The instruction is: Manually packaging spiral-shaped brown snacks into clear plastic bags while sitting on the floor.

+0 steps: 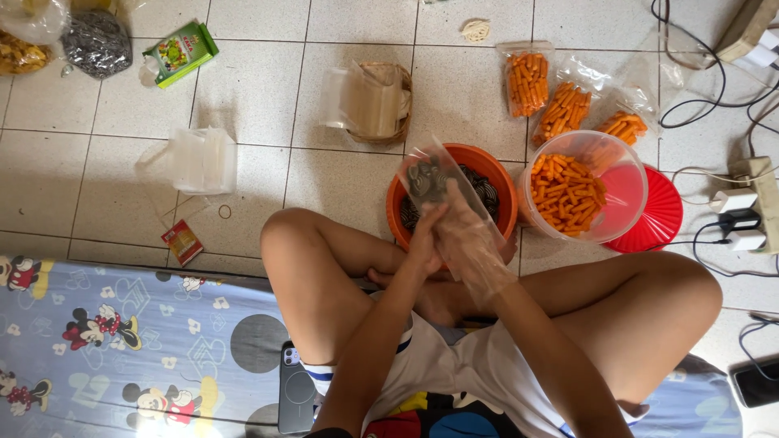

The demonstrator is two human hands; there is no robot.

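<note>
Clear plastic, a small bag [430,174], was held up over the orange bowl [499,182] by both hands, and it already carried a dark clump of the bowl's contents in its upper part. The left hand [426,235], bare, had its fingers closed on the bag's lower edge. The right hand [471,243], inside a loose see-through glove, lay against the bag with fingers partly curled, though how firmly it gripped could not be told through the plastic.

Judged by how things lay, the packing was well under way but far from over. Three filled bags of orange snack sticks [527,81] lay on the tiled floor [260,81] beyond the bowl, so that kind had at least been started. A clear tub [625,174] just beside the bowl held plenty more sticks, its red lid [661,215] lying under and behind it. The dark snack (seeds or small spirals, too blurred to say) appeared in only the one bag in hand, and the bowl looked fairly full.

Empty bags waited in two places: a stack in a small wicker basket [402,122] and another loose stack [203,158] farther left, which suggested many fillings remained.
</note>
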